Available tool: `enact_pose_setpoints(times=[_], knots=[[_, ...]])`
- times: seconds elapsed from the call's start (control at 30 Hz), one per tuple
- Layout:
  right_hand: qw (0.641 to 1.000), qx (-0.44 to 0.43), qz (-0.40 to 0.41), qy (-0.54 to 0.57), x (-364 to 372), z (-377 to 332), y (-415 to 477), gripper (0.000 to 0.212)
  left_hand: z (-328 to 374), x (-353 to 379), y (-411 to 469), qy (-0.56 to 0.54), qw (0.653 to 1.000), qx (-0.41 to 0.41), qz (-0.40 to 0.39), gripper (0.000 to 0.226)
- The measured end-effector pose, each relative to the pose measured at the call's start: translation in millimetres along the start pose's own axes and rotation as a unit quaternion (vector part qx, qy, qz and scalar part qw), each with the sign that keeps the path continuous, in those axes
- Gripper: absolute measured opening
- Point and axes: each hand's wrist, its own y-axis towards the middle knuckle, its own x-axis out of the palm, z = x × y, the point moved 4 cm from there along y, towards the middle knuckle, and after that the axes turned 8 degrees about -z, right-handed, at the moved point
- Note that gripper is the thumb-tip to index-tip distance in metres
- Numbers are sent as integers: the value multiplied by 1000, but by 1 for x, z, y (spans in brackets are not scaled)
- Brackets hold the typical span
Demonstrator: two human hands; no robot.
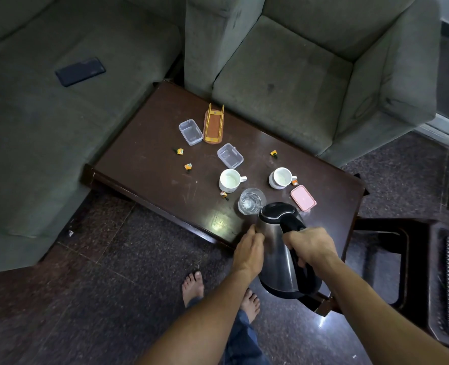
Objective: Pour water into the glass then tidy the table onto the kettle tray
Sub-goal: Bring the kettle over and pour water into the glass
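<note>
Kettle tipped toward the glass, both hands on it.

The right hand point(310, 243) is wrapped around the black handle of the kettle point(281, 248); the left hand point(249, 248) lies flat with fingers spread against its steel side. The spout sits just above the near rim of the glass point(252, 201), which stands on the tabletop point(144, 164) by two mugs point(230, 180). To pour well, I would tilt slowly from the handle, keep the spout over the rim's middle, and steady rather than push with the left, stopping short of full.
</note>
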Motion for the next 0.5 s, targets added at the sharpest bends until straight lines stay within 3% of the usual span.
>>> enact_pose_setpoints(times=[0.5], knots=[[1000, 7, -2, -2, -1, 1, 0, 15, 0, 1, 0, -6, 1000, 10, -1, 51]])
